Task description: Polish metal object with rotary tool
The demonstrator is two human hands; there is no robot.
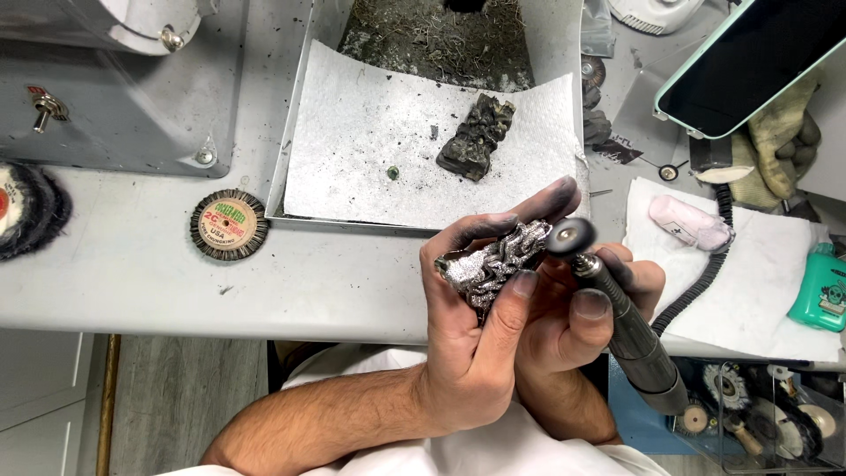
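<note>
My left hand (476,326) grips a small ornate silver metal casting (490,261), thumb on its lower edge and fingers behind it. My right hand (577,326) holds a grey rotary handpiece (639,348) like a pen. Its round polishing wheel (568,236) touches the right end of the casting. Both hands are smudged black and hover at the bench's front edge. A similar dark, unpolished casting (476,137) lies on a soiled white paper towel (370,150) in a metal tray (295,115) beyond my hands.
A round bristle wheel (229,225) lies on the grey bench, left of the tray. A grey machine (123,88) fills the far left. To the right are a phone (749,62), a glove (784,132), a pink block (692,222) on paper and a teal bottle (820,286).
</note>
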